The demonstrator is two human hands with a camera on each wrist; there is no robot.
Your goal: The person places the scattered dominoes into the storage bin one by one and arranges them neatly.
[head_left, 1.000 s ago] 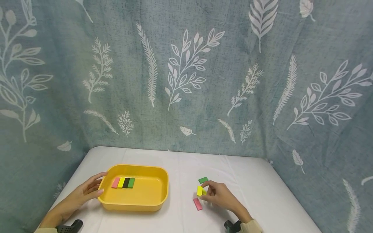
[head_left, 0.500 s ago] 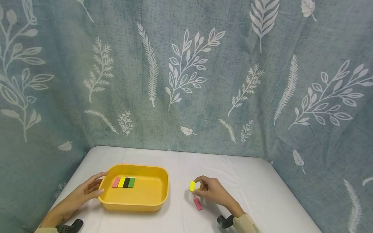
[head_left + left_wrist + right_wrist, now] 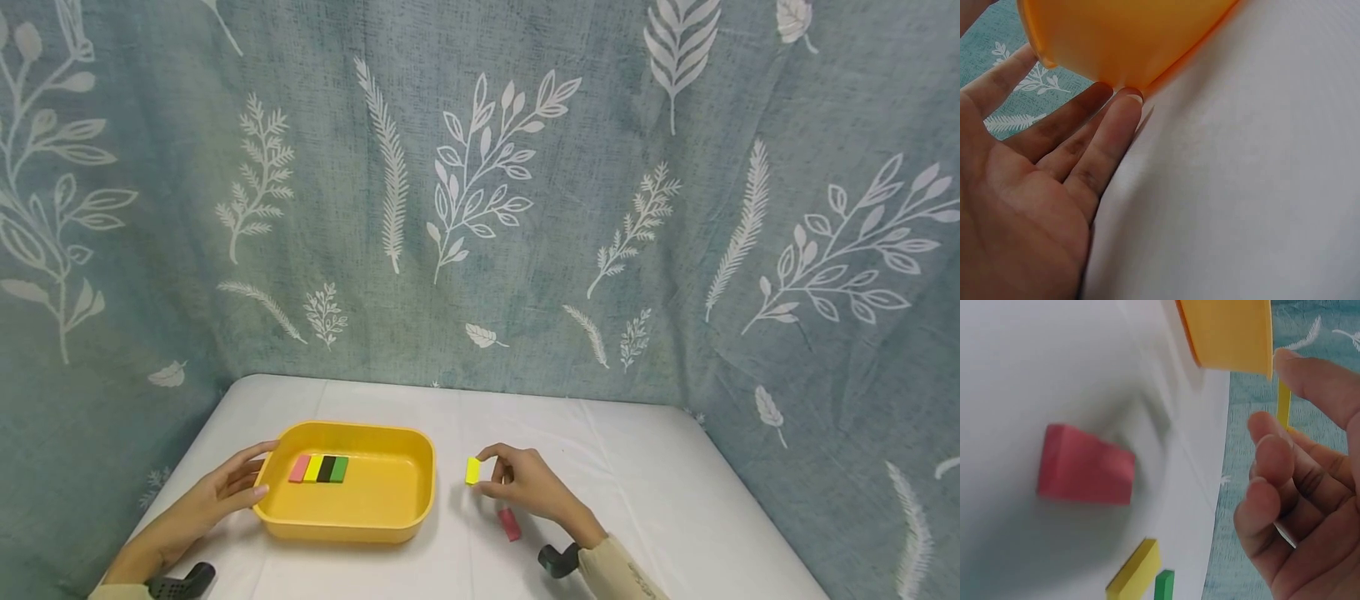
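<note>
A yellow tray (image 3: 375,533) stands on the left part of the table, with a row of pink, yellow, black and green blocks (image 3: 318,469) inside. My left hand (image 3: 225,487) rests against the tray's left side, fingers fairly straight; their tips touch the outer wall in the left wrist view. Between thumb and fingertips, my right hand (image 3: 528,483) pinches a thin yellow block (image 3: 472,471), held up just right of the tray. Below that hand lies a dark pink block (image 3: 509,524). The right wrist view also shows another yellow block (image 3: 1134,572) and a green block (image 3: 1164,585) on the table.
A white cloth (image 3: 645,467) covers the table. Behind and at both sides hangs a blue-green curtain (image 3: 555,333) with white leaf prints. Dark straps with wrist devices (image 3: 558,561) sit on both wrists.
My right hand has lifted the yellow block and carried it left towards the tray. The left hand and the tray have stayed in place.
</note>
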